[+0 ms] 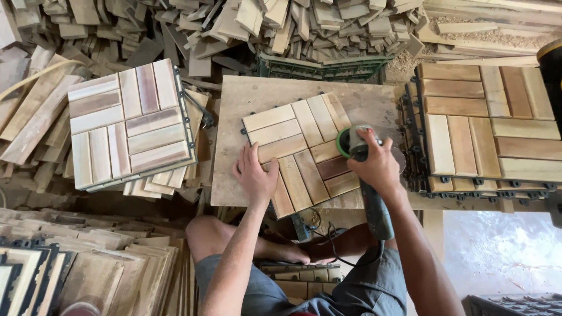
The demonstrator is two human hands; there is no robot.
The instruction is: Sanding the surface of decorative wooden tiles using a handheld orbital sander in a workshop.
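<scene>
Grinder point(358, 153) gripped; tile point(301, 153) under left fingers point(253, 159).

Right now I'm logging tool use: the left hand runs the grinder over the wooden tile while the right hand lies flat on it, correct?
Swapped. The head view shows the right hand gripping the grinder on the wooden tile, while the left hand lies flat on it.

Heaped wood offcuts point(234, 29), stacked slatted tiles point(486, 129) either side, sawdust point(497, 36), daylit pale floor point(503, 251)
</scene>
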